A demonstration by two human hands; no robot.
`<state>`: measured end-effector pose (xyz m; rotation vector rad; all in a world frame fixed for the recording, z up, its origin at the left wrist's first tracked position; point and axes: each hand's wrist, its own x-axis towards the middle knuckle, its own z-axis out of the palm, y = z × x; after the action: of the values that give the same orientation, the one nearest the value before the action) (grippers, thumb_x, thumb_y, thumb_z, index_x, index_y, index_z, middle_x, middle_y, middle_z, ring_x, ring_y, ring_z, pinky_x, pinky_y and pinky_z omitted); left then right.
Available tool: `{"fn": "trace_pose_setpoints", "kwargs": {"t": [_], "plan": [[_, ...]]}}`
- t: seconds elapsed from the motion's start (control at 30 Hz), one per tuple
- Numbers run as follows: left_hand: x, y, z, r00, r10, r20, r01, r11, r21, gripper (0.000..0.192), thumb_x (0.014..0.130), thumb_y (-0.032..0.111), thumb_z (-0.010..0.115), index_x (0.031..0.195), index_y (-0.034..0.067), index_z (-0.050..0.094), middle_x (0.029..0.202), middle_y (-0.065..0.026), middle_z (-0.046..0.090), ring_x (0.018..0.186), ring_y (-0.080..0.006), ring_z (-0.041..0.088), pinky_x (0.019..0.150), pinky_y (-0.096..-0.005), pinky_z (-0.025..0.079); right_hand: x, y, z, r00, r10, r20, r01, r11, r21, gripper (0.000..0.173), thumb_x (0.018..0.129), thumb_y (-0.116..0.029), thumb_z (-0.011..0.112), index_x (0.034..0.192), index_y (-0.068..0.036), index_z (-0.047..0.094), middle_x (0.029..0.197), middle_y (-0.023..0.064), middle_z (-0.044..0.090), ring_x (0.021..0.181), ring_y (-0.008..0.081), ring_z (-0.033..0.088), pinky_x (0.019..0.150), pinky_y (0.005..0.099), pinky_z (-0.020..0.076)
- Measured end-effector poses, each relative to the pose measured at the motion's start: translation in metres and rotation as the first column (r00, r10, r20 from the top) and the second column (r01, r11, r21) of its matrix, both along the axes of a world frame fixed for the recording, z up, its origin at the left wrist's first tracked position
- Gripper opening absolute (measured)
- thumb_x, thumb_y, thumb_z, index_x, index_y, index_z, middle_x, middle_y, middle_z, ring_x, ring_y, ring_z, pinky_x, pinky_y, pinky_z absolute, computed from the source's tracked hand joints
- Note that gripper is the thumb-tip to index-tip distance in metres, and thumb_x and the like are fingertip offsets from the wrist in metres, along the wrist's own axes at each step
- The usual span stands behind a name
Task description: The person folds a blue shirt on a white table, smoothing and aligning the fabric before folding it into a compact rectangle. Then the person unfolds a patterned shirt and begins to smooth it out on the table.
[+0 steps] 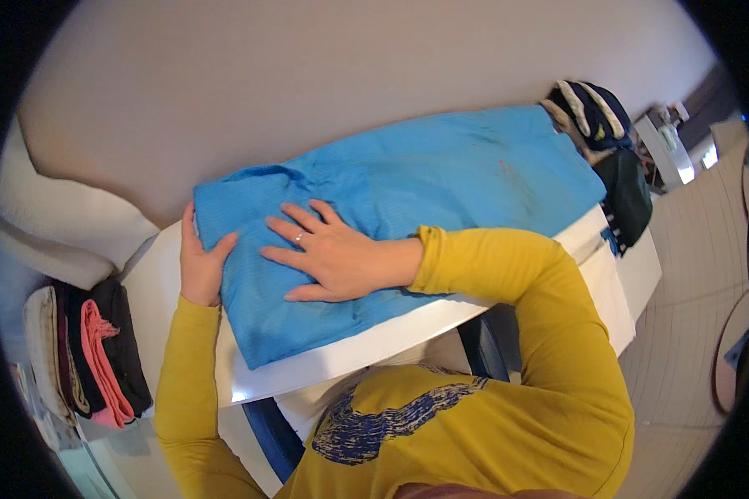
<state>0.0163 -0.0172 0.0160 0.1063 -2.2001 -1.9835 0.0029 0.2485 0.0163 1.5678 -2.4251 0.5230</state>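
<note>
A large blue cloth with fine ribbing lies lengthwise over a white table, partly folded at its left end. Its surface shows faint stains and small red marks towards the right. My right hand, with a ring on one finger, lies flat on the left part of the cloth, fingers spread. At the cloth's left edge is my left hand, its thumb over the fabric and its fingers along the outer side. Whether the left hand pinches the cloth cannot be told.
Folded textiles, one of them pink, stand stacked at the left. Whitish fabric hangs or leans behind them. At the table's right end are dark items and a striped dark textile. A wall rises behind the table.
</note>
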Motion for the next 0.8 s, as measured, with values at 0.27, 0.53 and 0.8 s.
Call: {"fn": "trace_pose_setpoints", "kwargs": {"t": [0.27,0.53,0.8], "plan": [[0.009,-0.036,-0.013,0.999,-0.044,0.016,0.045,0.998,-0.04,0.092,0.082,-0.006,0.074,0.162,0.002,0.028,0.156,-0.0204,0.045,0.137,-0.0328,0.052,0.115,-0.0433,0.045,0.011,0.016,0.005,0.997,-0.063,0.045,0.066,0.997,-0.051,0.071,0.1,-0.061,0.056,0.152,-0.012,0.052,0.161,0.0269,0.039,0.149,0.0493,0.032,0.118,0.0661,0.0251],[0.031,-0.136,-0.003,0.991,-0.053,0.125,0.076,0.979,-0.187,0.097,0.082,-0.005,0.076,0.165,0.009,0.028,0.156,-0.0215,0.046,0.139,-0.0366,0.051,0.115,-0.0451,0.045,-0.047,0.209,0.015,0.788,-0.615,0.017,0.603,0.777,0.182,0.069,0.103,-0.065,0.046,0.155,-0.02,0.049,0.163,0.0171,0.042,0.154,0.0372,0.033,0.121,0.0661,0.0211],[0.033,0.005,0.084,0.845,-0.508,-0.165,-0.007,0.299,-0.954,0.065,0.09,0.019,0.075,0.148,0.002,0.053,0.157,-0.0263,0.045,0.145,-0.0442,0.045,0.119,-0.0502,0.037,-0.07,0.338,0.027,0.277,-0.957,-0.091,0.952,0.26,0.163,0.071,0.097,-0.064,0.058,0.145,-0.012,0.058,0.15,0.021,0.054,0.14,0.0381,0.05,0.108,0.0613,0.0439]]}}
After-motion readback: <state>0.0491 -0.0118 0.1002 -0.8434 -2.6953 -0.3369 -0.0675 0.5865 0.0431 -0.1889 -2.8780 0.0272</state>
